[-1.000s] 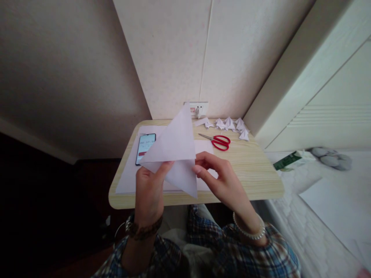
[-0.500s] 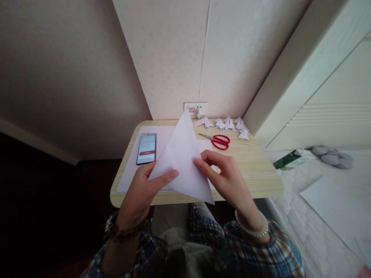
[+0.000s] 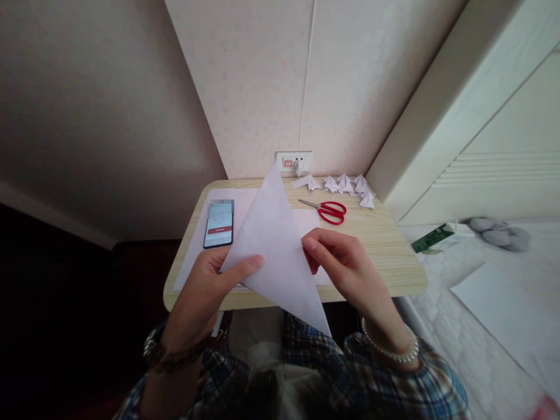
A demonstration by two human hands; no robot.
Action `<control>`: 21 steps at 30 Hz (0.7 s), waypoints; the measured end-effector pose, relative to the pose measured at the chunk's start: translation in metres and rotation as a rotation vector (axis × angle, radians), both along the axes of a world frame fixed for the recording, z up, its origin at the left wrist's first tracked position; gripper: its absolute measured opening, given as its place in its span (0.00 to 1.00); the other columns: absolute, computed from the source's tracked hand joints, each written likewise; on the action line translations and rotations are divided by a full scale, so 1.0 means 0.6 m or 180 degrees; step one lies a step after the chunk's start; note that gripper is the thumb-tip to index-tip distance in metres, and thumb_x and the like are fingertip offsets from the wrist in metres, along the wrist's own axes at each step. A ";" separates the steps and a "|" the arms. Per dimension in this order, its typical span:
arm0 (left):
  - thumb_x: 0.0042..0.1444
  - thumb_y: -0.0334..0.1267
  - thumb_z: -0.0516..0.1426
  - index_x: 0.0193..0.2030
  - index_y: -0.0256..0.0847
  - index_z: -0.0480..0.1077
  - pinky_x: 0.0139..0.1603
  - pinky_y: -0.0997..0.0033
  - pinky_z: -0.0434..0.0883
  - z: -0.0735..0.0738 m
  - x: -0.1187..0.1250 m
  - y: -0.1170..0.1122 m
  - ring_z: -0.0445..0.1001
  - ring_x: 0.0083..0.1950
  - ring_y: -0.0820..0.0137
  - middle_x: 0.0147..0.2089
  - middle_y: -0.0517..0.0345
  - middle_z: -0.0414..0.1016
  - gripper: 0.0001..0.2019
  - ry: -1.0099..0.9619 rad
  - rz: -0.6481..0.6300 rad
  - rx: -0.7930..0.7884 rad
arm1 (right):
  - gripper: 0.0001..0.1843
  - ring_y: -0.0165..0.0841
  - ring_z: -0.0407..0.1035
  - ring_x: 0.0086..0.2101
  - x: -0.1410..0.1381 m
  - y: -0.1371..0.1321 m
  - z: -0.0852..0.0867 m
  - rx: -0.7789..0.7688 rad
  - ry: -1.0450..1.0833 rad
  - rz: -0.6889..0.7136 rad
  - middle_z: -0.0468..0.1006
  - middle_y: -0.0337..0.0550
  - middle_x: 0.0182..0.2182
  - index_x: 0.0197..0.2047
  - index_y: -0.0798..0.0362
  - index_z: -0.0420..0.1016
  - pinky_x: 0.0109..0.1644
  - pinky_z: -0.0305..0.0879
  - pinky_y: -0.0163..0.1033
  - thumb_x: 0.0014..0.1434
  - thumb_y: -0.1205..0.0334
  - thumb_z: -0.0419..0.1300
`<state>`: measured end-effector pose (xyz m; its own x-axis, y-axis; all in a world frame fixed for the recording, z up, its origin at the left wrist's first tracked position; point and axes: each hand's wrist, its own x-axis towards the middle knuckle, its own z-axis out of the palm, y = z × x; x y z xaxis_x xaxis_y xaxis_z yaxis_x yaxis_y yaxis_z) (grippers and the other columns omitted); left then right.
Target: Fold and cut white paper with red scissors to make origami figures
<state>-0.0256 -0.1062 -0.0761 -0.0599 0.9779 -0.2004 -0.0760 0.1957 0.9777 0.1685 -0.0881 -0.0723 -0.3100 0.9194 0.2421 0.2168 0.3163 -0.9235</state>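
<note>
The work looks to be at an early stage. The paper sheet (image 3: 276,245) is folded only into 1 large triangle, with a faint crease across its middle, while about 6 small folded paper pieces (image 3: 350,185) lie finished at the far edge of the table (image 3: 385,248). Judging by those, most of the smaller folds on this sheet are not yet made.

The triangle is held up in the air above the near edge of the table. Its long tip points far, toward the wall socket (image 3: 294,160), and its other sharp corner hangs near, over the plaid sleeves. It is thin, white and slightly see-through.

The left hand (image 3: 205,286) pinches the left corner, its fingers (image 3: 247,268) closed on the paper with the thumb on the near face. The right hand (image 3: 345,268) has its fingers (image 3: 315,249) clamped on the right edge.

Red scissors (image 3: 329,210) lie on the far right of the table, and a phone (image 3: 219,224) sits on flat white sheets (image 3: 245,201) to the left.
</note>
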 end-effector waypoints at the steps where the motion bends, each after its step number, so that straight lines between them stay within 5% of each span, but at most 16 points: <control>1: 0.41 0.42 0.68 0.27 0.37 0.80 0.34 0.69 0.71 0.000 0.000 0.000 0.75 0.31 0.65 0.30 0.51 0.82 0.10 0.0021 0.0027 0.0003 | 0.18 0.25 0.62 0.24 0.001 0.000 0.000 -0.0024 0.0001 0.0015 0.67 0.34 0.20 0.23 0.53 0.65 0.29 0.57 0.33 0.65 0.59 0.52; 8: 0.41 0.42 0.68 0.26 0.38 0.80 0.34 0.73 0.70 0.000 -0.001 -0.002 0.75 0.30 0.69 0.28 0.54 0.82 0.09 0.0062 0.0144 0.0005 | 0.15 0.25 0.66 0.24 0.009 -0.006 -0.001 -0.0188 0.0084 0.0067 0.71 0.34 0.21 0.27 0.53 0.70 0.28 0.61 0.31 0.64 0.58 0.53; 11: 0.41 0.41 0.68 0.27 0.39 0.81 0.35 0.75 0.70 0.000 -0.002 -0.002 0.74 0.30 0.71 0.29 0.56 0.82 0.09 -0.0077 0.0195 -0.0035 | 0.15 0.27 0.69 0.25 0.027 0.014 -0.012 0.0152 -0.0479 -0.0274 0.75 0.37 0.24 0.32 0.54 0.73 0.29 0.66 0.32 0.66 0.57 0.50; 16: 0.40 0.41 0.69 0.28 0.39 0.81 0.36 0.79 0.71 0.007 -0.003 -0.002 0.75 0.32 0.72 0.30 0.57 0.82 0.09 -0.0267 0.0273 -0.0033 | 0.10 0.37 0.71 0.44 0.079 0.113 -0.074 0.0619 -0.1577 -0.1214 0.77 0.52 0.43 0.43 0.59 0.73 0.47 0.69 0.44 0.65 0.63 0.53; 21: 0.39 0.39 0.69 0.28 0.37 0.80 0.32 0.78 0.72 0.017 -0.004 0.004 0.75 0.30 0.71 0.26 0.57 0.81 0.10 -0.0355 0.0417 0.0013 | 0.17 0.38 0.71 0.46 0.109 0.192 -0.145 0.0613 -0.2468 -0.0970 0.72 0.48 0.52 0.54 0.54 0.68 0.48 0.71 0.49 0.64 0.59 0.57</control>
<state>-0.0278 -0.1039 -0.0659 -0.1645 0.9640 -0.2089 -0.2088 0.1730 0.9625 0.2338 0.0268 -0.1590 -0.1984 0.9541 0.2245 0.8663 0.2779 -0.4151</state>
